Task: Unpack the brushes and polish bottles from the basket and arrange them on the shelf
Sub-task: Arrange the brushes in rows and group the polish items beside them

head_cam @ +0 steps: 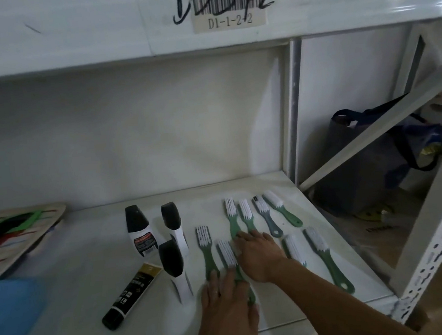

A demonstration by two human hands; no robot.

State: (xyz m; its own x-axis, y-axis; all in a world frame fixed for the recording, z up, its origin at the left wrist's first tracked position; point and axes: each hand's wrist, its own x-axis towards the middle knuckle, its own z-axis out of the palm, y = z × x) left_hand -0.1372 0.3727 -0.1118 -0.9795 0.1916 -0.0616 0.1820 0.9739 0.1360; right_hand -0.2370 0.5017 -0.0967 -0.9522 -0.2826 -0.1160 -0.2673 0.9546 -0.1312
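Shelf (88, 261): white, with brushes and bottles laid out on it.
Back brushes (282, 208): four in a row, bristles pointing away; three are green, and there's one grey brush (266, 217).
Front brushes (325, 257): four nearer the edge, green handles.
Left hand (227, 299): flat, fingers straight, resting on the handles of the two leftmost front brushes.
Right hand (260, 255): fingers stretched out, tips on the handle ends of the two leftmost back brushes; not gripping anything.
Bottles (139, 232): three, black-capped, close together, just left of the brushes.
Tube (132, 294): black, lying slantwise in front of the bottles.
Bag (370, 158): dark, beyond the shelf's right post.
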